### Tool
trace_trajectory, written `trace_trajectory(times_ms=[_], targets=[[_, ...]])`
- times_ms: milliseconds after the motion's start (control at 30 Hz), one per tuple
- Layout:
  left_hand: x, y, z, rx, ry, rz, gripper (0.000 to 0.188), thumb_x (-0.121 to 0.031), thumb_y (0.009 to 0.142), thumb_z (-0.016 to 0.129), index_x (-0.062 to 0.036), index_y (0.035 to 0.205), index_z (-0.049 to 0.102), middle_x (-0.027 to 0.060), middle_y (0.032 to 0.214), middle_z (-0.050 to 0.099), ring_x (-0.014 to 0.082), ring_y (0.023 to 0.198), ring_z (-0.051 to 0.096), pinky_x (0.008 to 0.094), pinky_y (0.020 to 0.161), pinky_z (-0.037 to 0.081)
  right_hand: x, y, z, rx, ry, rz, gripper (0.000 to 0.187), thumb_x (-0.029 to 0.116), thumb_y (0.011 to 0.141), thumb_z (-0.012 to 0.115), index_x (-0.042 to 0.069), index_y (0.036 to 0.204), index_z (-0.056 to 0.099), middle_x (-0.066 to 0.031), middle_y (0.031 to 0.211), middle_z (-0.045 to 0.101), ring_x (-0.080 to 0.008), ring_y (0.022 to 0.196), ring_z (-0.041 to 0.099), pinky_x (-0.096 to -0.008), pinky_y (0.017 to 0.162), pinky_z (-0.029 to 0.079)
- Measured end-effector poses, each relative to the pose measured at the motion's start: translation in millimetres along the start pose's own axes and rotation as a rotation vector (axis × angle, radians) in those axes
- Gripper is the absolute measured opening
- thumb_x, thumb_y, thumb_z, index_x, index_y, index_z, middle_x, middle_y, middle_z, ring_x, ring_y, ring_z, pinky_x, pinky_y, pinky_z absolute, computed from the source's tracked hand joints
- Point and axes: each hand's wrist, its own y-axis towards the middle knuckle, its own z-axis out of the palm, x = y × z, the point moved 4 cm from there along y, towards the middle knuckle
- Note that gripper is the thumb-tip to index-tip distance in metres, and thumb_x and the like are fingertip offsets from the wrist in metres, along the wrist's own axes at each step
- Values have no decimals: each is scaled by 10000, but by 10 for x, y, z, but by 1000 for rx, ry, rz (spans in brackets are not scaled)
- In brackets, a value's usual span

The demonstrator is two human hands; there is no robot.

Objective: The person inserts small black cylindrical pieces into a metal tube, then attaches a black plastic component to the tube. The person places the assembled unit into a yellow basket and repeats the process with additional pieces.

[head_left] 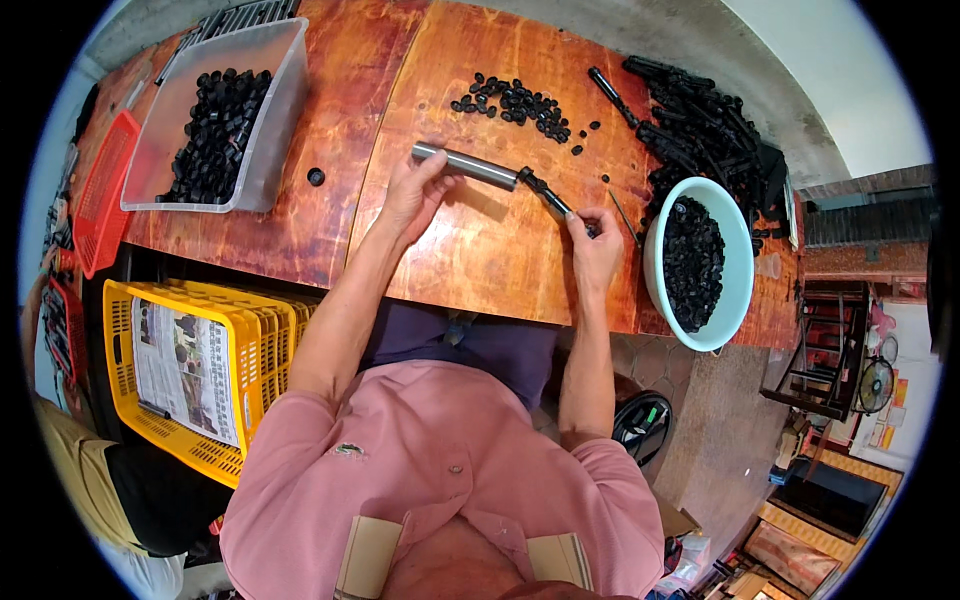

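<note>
My left hand (408, 198) is wrapped round a grey metal tube (466, 165), its thumb along the near end. At the tube's right end sits a slim black jointed plastic piece (548, 194), which slants down to the right. The fingers of my right hand (597, 248) pinch the lower end of this black piece. Both hands are above the wooden table (470, 255). Whether the black piece goes into the tube or only touches its end I cannot tell.
Small black caps (515, 102) lie scattered beyond my hands. Similar long black parts (700, 125) are heaped at the far right, near a pale blue basin (738, 290) of small black pieces. Left are a clear bin (285, 120) of black caps, red baskets (100, 215) and yellow crates (255, 350).
</note>
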Motion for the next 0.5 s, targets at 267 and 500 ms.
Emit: trace_trajectory(times_ms=[267,500], targets=[[-20,70,-9,-22,-239,-133,326,-354,990,623,-99,1184,565,58,905,599,183,756,572,335,628,495,209,-205,114,38,-490,-372,195,117,806,757,-5,926,665,-166,903,636,-336,899,603,-423,783,481],[103,103,235,69,-262,-284,329,-286,1030,557,-34,1243,558,76,976,637,154,800,617,256,629,515,34,-192,166,200,-137,-61,247,118,901,696,-26,1099,666,-107,869,682,-232,757,632,-337,664,476]])
